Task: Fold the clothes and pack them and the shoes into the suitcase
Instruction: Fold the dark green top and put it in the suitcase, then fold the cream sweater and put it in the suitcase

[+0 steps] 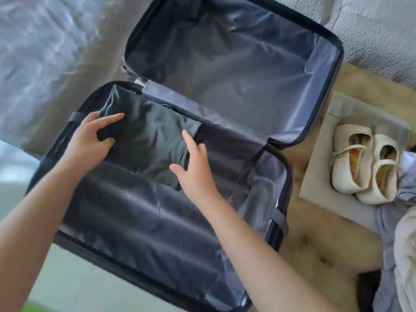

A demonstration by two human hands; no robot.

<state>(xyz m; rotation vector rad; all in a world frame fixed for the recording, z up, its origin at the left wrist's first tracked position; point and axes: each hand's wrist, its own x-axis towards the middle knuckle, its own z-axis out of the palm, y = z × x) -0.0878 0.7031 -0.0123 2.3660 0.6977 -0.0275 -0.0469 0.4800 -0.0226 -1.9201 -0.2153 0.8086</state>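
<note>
1. The suitcase [146, 233] lies fully open, its 2 halves side by side. Both halves are lined with dark blue-grey fabric.
2. The far half [236, 75] holds nothing visible.
3. The near half contains 1 folded dark green garment [148, 140]. The garment lies flat on the lining in the far-left corner of that half, against the hinge side.
4. The left hand [90, 140] grasps the left end of the garment. The fingers lie across the top and the thumb curls round the folded edge.
5. The right hand [193, 167] is released. Its fingers are straight and spread at the right edge of the garment, with the thumb resting on the cloth. It cannot be told whether the other fingers touch the cloth.
6. The 2 white shoes [364, 167] stand side by side outside the suitcase, to its right, well apart from both hands. They rest on a pale grey cloth bag [319, 176], which lies on a beige surface [315, 255].
7. A light blue garment [387, 233] lies unfolded just beside the shoes, overlapping the near corner of the bag. A white fluffy item [407, 255] lies at the right edge of view.
</note>
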